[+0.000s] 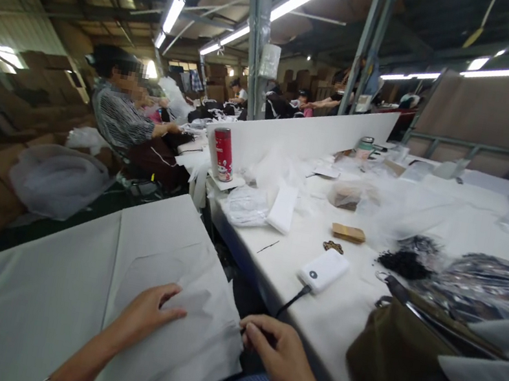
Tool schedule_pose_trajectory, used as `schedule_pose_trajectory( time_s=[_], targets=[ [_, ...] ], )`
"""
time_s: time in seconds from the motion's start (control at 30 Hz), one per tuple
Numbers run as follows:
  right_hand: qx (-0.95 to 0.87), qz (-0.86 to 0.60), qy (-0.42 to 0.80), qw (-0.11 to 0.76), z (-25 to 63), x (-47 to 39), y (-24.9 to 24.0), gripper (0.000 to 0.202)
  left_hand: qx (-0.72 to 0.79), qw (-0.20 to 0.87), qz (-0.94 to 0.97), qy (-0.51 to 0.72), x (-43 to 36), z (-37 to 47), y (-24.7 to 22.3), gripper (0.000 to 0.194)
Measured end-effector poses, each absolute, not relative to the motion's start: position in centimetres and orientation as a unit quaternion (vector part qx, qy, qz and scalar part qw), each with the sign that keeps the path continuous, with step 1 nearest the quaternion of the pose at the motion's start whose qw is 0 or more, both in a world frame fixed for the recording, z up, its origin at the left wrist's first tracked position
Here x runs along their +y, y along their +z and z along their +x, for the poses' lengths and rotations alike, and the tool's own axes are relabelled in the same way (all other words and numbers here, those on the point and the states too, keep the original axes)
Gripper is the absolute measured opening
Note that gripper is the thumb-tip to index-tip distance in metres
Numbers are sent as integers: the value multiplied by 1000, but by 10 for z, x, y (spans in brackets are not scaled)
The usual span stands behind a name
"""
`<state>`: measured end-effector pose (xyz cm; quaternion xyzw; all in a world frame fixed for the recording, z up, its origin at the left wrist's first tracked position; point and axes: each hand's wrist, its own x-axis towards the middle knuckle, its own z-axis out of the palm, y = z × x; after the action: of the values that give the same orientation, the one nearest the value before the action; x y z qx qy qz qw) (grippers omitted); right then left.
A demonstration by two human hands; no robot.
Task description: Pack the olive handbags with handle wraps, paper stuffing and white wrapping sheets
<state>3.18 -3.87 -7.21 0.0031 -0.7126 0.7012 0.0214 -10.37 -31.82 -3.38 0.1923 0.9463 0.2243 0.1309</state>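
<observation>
I see some small print on the one red tumbler (224, 154), but it is too small for me to read. The one white power bank (325, 270) carries a round dark mark, also not legible to me; one black cable (294, 301) leaves it. I count one white box (282, 208), one brown bundle (348, 233) and one dark bag (384, 351). The thin pale sheets (198, 345) lie on the left worktop (45, 285), more than one, overlapping, at its right edge. My left hand (144, 312) is over them, its thumb and fingers apart. My right hand (280, 349) is just beside their edge, its fingertips bunched; I cannot tell whether they clamp something. A narrow dark gap separates this worktop from the right worktop (246, 238).
</observation>
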Motion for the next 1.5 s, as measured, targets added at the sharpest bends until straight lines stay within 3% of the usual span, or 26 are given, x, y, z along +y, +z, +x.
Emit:
schedule_pose_trajectory(
  time_s=[0.1, 0.3, 0.5, 0.6, 0.7, 0.77, 0.83, 0.9, 1.1, 1.23, 1.33, 1.5],
  targets=[
    [-684, 6, 729, 14, 18, -46, -74, 45, 946, 112, 189, 237, -316, -102, -26, 33],
    [-572, -19, 820, -13, -18, -67, -59, 70, 967, -14, 107, 232, -327, -88, -8, 49],
    [-508, -15, 857, -87, -37, -89, -41, 80, 974, -131, -67, 174, -386, -93, 10, 61],
    [-522, -14, 845, -111, -35, -92, -43, 79, 983, -105, -79, 130, -425, -96, 4, 72],
    [-535, -19, 837, -112, -33, -91, -50, 76, 996, 20, -72, 55, -456, -98, -8, 88],
    [-539, -17, 835, -112, -33, -89, -53, 74, 995, 78, -51, 39, -469, -102, -14, 74],
    [-540, -15, 834, -115, -33, -87, -55, 73, 994, 88, -22, 57, -476, -106, -14, 48],
    [-537, -13, 835, -121, -33, -86, -57, 71, 994, 87, -13, 70, -477, -109, -9, 36],
    [-522, -7, 841, -143, -34, -92, -57, 75, 995, 20, -50, 90, -466, -105, 24, 46],
    [-508, 16, 843, -174, -37, -101, -54, 79, 994, -7, -39, 98, -456, -101, 38, 36],
    [-505, 30, 841, -191, -39, -108, -54, 80, 994, -44, -50, 81, -455, -101, 34, 30],
    [-523, 18, 830, -193, -36, -111, -58, 84, 986, -123, -94, 64, -459, -112, 12, 36]
  ],
)
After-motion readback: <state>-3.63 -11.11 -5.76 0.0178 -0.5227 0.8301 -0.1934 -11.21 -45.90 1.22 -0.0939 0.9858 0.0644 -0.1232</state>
